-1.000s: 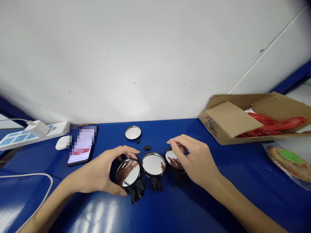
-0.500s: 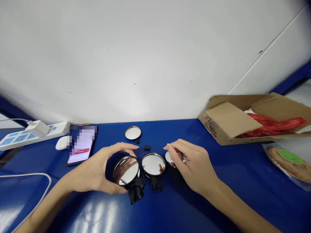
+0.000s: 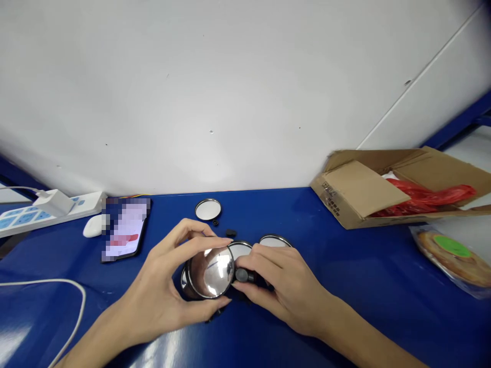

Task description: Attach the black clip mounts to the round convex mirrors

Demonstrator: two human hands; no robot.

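My left hand (image 3: 172,286) grips a round mirror (image 3: 213,273) by its rim, thumb below and fingers above. At that mirror's right side, my right hand (image 3: 274,278) pinches its black mount (image 3: 242,275). Beneath the held mirror, another mirror and black parts show partly. Behind my right fingers lie a middle mirror (image 3: 240,249) and a right mirror (image 3: 274,240), both partly covered. Farther back on the blue table are a separate round mirror (image 3: 207,209), a small black ring (image 3: 215,223) and a small black piece (image 3: 230,232).
At the left are a power strip (image 3: 90,204) with a white plug, a white case (image 3: 93,226), a phone (image 3: 128,227) and a white cable (image 3: 82,306). An open cardboard box (image 3: 345,209) with red plastic and a wrapped round food item (image 3: 454,255) sit at the right.
My left hand has lifted a mirror and tilted it. My right hand has moved left from the right mirror and closed on the black mount.
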